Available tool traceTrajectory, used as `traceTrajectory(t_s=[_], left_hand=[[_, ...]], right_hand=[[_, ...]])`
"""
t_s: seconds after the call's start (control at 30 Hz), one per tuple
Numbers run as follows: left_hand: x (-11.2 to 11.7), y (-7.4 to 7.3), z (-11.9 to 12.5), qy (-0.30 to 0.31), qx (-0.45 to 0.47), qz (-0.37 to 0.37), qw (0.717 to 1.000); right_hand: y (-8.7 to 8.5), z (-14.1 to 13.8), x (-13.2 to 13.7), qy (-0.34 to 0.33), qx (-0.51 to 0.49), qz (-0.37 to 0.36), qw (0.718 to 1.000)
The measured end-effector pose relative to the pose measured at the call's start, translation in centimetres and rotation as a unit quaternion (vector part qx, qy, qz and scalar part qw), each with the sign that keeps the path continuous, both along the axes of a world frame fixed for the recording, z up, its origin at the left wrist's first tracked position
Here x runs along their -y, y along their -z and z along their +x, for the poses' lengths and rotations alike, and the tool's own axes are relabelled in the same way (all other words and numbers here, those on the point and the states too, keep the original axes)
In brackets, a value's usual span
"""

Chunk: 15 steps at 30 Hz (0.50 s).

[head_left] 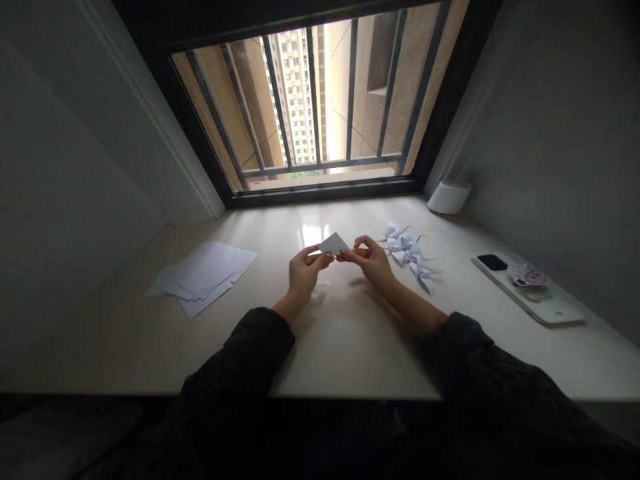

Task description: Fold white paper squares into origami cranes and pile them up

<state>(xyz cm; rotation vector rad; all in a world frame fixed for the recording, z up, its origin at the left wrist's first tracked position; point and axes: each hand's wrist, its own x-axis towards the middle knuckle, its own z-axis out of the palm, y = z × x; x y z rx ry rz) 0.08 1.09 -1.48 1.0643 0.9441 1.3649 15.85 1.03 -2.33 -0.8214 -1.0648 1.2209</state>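
A small folded piece of paper (335, 243) is held up between both hands above the middle of the counter, its pointed corner facing the window. My left hand (303, 272) pinches its left side between thumb and fingers. On the opposite side my right hand (373, 261) grips the paper with thumb and fingertips, its index finger bent. Several folded white paper cranes (407, 248) lie in a cluster just right of my right hand. To the left of my left hand rests a loose stack of white paper sheets (207, 270).
The pale counter (345, 347) runs up to a barred window (320, 100). A white phone (533, 293) with a decorated grip lies at the right. A white cylindrical object (450, 197) stands in the back right corner. Walls close off both sides.
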Motion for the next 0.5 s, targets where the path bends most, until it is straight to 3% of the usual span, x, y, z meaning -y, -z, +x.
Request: traceTrajectory(t_s=[0.33,0.5], left_hand=[[-0.1,-0.1,-0.1,-0.012,-0.012,0.0,1.0],[-1.0,0.2,-1.1,-0.029,-0.108,0.067,0.991]], right_hand=[[-0.3,-0.2,0.2,-0.039,0.004,0.048,0.998],[0.1,-0.3,0.3,-0.016,0.05,0.032,0.998]])
